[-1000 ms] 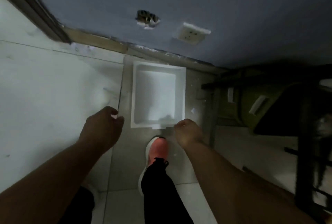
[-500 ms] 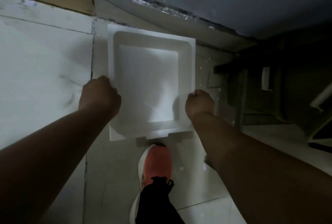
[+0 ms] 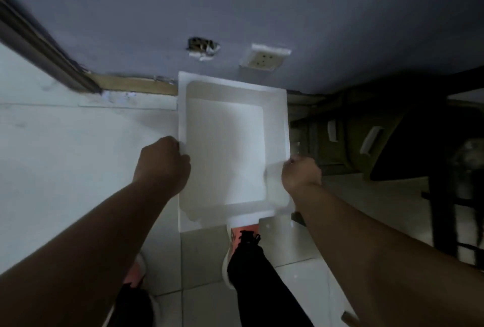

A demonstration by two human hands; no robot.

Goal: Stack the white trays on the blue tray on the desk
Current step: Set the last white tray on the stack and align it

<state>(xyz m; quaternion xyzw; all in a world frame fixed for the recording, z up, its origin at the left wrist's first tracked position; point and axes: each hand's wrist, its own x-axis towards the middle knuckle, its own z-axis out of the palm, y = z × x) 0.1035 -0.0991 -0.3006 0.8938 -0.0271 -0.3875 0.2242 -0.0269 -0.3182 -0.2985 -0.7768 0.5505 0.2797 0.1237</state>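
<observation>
- Holding one white tray (image 3: pixel 225 148) level in front of you, you have it gripped on both long sides; this is the only view supplied, from the head camera looking down.
- Your left hand (image 3: pixel 162 164) is clenched round the tray's left rim, about halfway along that side.
- Your right hand (image 3: pixel 301 173) is clenched round the right rim, somewhat nearer to you than the left hand sits.
- The tray is open side up and holds nothing. Its far edge overlaps the foot of the grey wall (image 3: pixel 262 6) in the picture, and its near edge covers the toe of your right shoe (image 3: pixel 242 235). From that overlap I judge it is lifted clear of the tiled floor (image 3: pixel 65 156), though contact underneath cannot be confirmed.
- A wall socket (image 3: pixel 264 58) and a broken hole in the wall (image 3: pixel 203 47) lie just beyond the tray's far edge. Dark furniture (image 3: pixel 392 143), too dim to identify, stands to the right.
- Step in hand, by my judgement: the pick-up and carry of a white tray. Neither the blue tray nor the desk top is recognisable in this view, so no stacking is in evidence.
- Next move calls for turning toward the desk, most likely to the right, while you keep the tray level and both grips firm.
- You will need to bring the blue tray into sight before lowering, square the white tray's edges to it, and let go only once it sits flat.
- Watch the tray's right edge near the dark furniture as you turn.
</observation>
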